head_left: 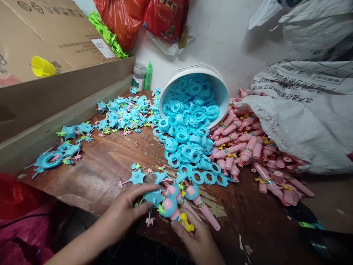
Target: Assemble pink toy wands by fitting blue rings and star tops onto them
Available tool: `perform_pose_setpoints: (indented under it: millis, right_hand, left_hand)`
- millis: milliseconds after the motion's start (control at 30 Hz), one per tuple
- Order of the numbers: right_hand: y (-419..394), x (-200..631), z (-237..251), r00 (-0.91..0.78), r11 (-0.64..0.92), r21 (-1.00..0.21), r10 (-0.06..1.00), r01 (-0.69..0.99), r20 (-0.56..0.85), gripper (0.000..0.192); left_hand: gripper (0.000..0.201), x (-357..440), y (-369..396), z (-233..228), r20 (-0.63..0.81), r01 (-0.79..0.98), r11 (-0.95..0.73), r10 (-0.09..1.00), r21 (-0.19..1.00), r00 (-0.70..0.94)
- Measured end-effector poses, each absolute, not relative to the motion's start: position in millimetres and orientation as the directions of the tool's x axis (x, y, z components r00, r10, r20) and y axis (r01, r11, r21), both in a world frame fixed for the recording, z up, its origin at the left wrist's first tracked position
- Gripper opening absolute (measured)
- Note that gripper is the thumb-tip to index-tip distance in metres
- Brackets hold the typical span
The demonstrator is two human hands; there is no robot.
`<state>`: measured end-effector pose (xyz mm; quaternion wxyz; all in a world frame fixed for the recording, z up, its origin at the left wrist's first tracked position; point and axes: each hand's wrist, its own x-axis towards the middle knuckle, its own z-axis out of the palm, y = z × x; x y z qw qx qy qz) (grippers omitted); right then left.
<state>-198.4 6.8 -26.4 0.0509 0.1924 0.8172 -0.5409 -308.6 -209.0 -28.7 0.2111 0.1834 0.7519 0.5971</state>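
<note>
Between right fingers (179, 230), pink toy (170, 207), seemingly held

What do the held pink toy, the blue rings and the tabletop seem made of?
Pink toy: probably hard plastic, glossy, highlights on its ball. Blue rings: likely moulded plastic, semi-gloss, uniformly coloured. Tabletop: seemingly wood or veneer, slight sheen, grain streaks.

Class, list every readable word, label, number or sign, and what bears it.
"卫生标准": large white woven sack; its other characters are unclear.
Brown cardboard box: print and white paper label too small.
Shiny red plastic bag: characters blurred.
Slim pink plastic tubes: stickers too small.
</note>
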Motion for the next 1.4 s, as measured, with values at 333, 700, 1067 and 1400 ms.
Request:
perform_pose_setpoints:
  millis: [333,700,1067,1400]
  right_hand:
    - [16,-186,-27,-0.937,0.724,-0.594,0.276,0.350,-0.216,0.032]
    - [21,-182,-30,-0.945,0.681,-0.667,0.125,0.303,-0.302,0.034]
    - [25,-176,-19,-0.906,0.586,-0.697,0.186,0.412,-0.379,0.032]
    - [19,-190,-18,-0.919,0.652,-0.669,0.115,0.356,-0.377,0.036]
  left_hand:
    - [0.028,-306,-203,-48,0.205,0.435,0.724,0.389,0.536,-0.898]
    - [0.045,-302,-192,-60,0.095,0.401,0.362,0.631,0.842,-0.770]
    - [0.038,-304,-189,-66,0.148,0.468,0.368,0.638,0.803,-0.756]
    - [0.056,-314,-195,-72,0.080,0.350,0.274,0.676,0.896,-0.733]
